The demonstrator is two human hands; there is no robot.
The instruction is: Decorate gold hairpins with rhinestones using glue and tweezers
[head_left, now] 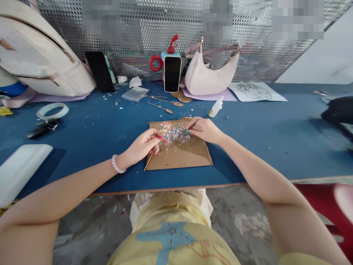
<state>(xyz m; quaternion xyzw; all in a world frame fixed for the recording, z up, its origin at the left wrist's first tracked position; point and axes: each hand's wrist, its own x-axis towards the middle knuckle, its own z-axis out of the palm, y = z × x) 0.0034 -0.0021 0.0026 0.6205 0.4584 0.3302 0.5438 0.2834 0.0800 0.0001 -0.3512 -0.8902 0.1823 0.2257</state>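
A hair stick with a thin shaft [149, 162] is pinched in my left hand [147, 142], its shaft slanting down toward the cardboard's near left corner. Its ornament end is hard to make out among my fingers. My right hand [205, 130] closes around slim dark tweezers [194, 124], held over the right side of a pile of small glittering beads or gems [178, 134]. That pile lies on a brown cardboard sheet [190, 156] on the blue table. Both hands hover at the pile's edges, left and right.
Behind the cardboard lie more hair sticks [168, 110], a small plastic bag [135, 93] and a glue bottle [216, 107]. A phone [172, 74] and a pale handbag [211, 71] stand farther back. Leftward are a tape roll [52, 110], a black clip-like object [42, 129] and a backpack [46, 55].
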